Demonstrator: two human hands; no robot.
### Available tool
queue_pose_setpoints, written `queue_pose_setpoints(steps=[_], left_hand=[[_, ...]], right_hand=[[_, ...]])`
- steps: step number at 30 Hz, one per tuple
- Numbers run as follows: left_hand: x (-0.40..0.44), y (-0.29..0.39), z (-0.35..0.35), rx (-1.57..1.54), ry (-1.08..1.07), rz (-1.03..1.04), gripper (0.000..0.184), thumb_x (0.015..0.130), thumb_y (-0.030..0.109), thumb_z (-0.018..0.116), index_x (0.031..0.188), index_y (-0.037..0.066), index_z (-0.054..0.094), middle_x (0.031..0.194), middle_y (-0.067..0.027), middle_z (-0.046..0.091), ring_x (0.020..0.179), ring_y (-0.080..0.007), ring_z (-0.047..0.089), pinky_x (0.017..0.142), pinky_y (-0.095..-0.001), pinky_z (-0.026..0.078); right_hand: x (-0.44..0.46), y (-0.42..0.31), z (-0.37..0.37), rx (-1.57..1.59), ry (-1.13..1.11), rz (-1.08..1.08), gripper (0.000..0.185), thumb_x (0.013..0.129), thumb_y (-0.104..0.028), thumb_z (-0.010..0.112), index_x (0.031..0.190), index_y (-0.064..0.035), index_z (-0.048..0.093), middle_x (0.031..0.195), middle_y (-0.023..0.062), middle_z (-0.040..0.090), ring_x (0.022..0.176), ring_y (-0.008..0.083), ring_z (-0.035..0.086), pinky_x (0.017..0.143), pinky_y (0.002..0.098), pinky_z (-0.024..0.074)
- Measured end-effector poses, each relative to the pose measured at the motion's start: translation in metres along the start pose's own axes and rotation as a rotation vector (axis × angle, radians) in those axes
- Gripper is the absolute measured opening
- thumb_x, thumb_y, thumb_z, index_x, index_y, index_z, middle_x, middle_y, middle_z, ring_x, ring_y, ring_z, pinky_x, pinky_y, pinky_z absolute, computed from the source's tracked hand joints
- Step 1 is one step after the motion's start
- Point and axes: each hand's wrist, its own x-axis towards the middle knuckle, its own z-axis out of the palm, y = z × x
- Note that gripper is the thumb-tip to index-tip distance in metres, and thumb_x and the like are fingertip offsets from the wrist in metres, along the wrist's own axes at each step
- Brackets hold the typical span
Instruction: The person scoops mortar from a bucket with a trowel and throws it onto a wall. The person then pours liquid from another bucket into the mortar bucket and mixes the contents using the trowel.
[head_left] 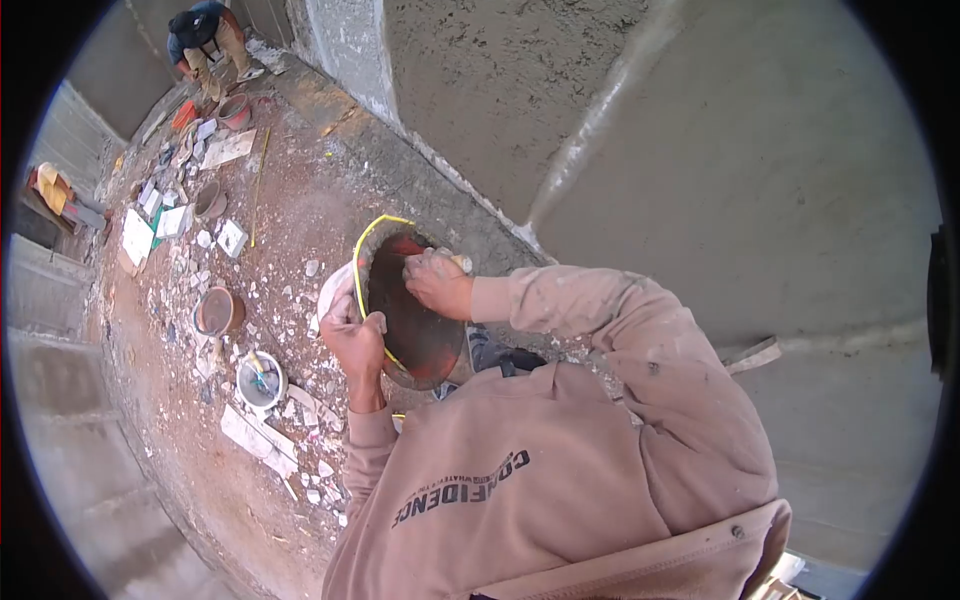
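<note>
A round bucket (pixel 420 340) with a yellow-edged rim is tilted in front of my body, its inside coated with grey mortar and showing some red. At its near-left rim, my left hand (pixel 355 340) is closed on the edge, with a whitish cloth (pixel 336 290) beside the fingers. My right hand (pixel 438 283) is closed inside the upper part of the bucket, around a tool whose pale handle end (pixel 462 263) sticks out past the fist. The rest of that tool is hidden.
Buckets of mortar (pixel 219 311), a white pail (pixel 262 380) and boards (pixel 258 440) stand or lie among rubble on the left. One person (pixel 205 40) bends at the top left, another (pixel 60 195) is at the far left. A plastered wall (pixel 740 180) rises on the right.
</note>
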Motion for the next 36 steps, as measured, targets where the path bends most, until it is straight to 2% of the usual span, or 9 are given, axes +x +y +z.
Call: queue_pose_setpoints(steps=[5,9,12,14,16,24,25,28,36], left_hand=[[0.008,0.037,0.008,-0.035,-0.088,0.052,0.023,0.053,-0.014,0.052,0.057,0.0,0.034,0.126,-0.018,0.069,0.073,-0.0083,0.054,0.047,-0.0207,0.037],[0.002,0.036,0.008,-0.093,-0.105,0.008,0.015,0.055,-0.015,0.054,0.06,-0.003,0.046,0.121,-0.0188,0.07,0.063,-0.0053,0.046,0.045,-0.0223,0.033],[-0.004,0.024,0.002,-0.164,-0.009,-0.001,0.044,0.057,-0.015,0.053,0.097,-0.01,0.07,0.111,-0.0119,0.071,0.062,-0.0052,0.051,0.044,-0.0211,0.039],[-0.005,0.031,-0.003,-0.268,0.104,-0.082,0.055,0.057,-0.015,0.05,0.108,-0.009,0.07,0.112,-0.01,0.07,0.068,-0.0072,0.057,0.046,-0.019,0.042],[-0.002,0.02,-0.014,-0.279,0.132,-0.061,0.071,0.06,-0.016,0.048,0.129,-0.008,0.063,0.104,-0.007,0.069,0.067,-0.0063,0.058,0.046,-0.0186,0.042],[0.027,0.002,-0.041,-0.481,0.288,-0.033,0.077,0.057,-0.021,0.045,0.132,-0.009,0.059,0.111,-0.0115,0.069,0.069,-0.0086,0.06,0.049,-0.0182,0.044],[0.032,-0.002,-0.043,-0.484,0.311,-0.024,0.079,0.056,-0.021,0.045,0.133,-0.01,0.058,0.112,-0.0121,0.07,0.071,-0.0088,0.061,0.049,-0.0177,0.044],[0.04,-0.019,-0.056,-0.418,0.37,-0.062,0.079,0.056,-0.019,0.046,0.134,-0.009,0.058,0.106,-0.0101,0.068,0.071,-0.0094,0.06,0.048,-0.0179,0.043],[0.092,-0.09,-0.059,-0.275,0.583,-0.121,0.074,0.057,-0.018,0.047,0.129,-0.009,0.059,0.095,-0.0078,0.064,0.067,-0.011,0.058,0.047,-0.0195,0.043]], right_hand=[[-0.011,0.003,-0.069,0.454,-0.674,0.159,0.031,0.085,-0.026,0.066,0.103,-0.0006,0.07,0.094,0.0185,0.072,0.1,0.0387,0.069,0.084,0.0455,0.0543],[-0.032,-0.012,-0.06,0.933,-0.674,0.285,0.039,0.089,-0.028,0.063,0.111,0.0042,0.067,0.106,0.0257,0.07,0.106,0.0449,0.066,0.091,0.0488,0.0516],[-0.041,-0.033,-0.049,1.185,-0.486,0.403,0.041,0.092,-0.028,0.062,0.117,0.0045,0.066,0.111,0.0287,0.069,0.11,0.0461,0.064,0.094,0.0485,0.0501],[-0.027,-0.034,-0.06,1.277,-0.367,0.456,0.042,0.094,-0.028,0.061,0.12,0.0039,0.065,0.114,0.0297,0.068,0.111,0.0465,0.063,0.095,0.0485,0.0495],[-0.02,-0.021,-0.064,1.199,-0.338,0.439,0.04,0.095,-0.027,0.06,0.12,0.004,0.065,0.114,0.0289,0.068,0.11,0.0461,0.064,0.094,0.0484,0.0492],[0.014,0.073,-0.148,0.998,-0.429,0.383,0.045,0.088,-0.03,0.074,0.119,0.0022,0.064,0.106,0.0242,0.07,0.103,0.0384,0.067,0.088,0.0455,0.0504],[0.014,0.089,-0.153,0.927,-0.334,0.321,0.049,0.087,-0.035,0.076,0.118,0.0006,0.063,0.097,0.0182,0.07,0.091,0.0326,0.068,0.08,0.0433,0.0503],[0.038,0.132,-0.218,0.774,-0.355,0.24,0.051,0.087,-0.036,0.076,0.119,0.0012,0.063,0.098,0.0196,0.07,0.093,0.0337,0.068,0.081,0.0432,0.0504],[0.111,0.23,-0.411,0.428,-0.31,-0.18,0.04,0.103,-0.037,0.055,0.104,0.0026,0.055,0.084,0.0205,0.062,0.082,0.0403,0.061,0.073,0.049,0.0444]])
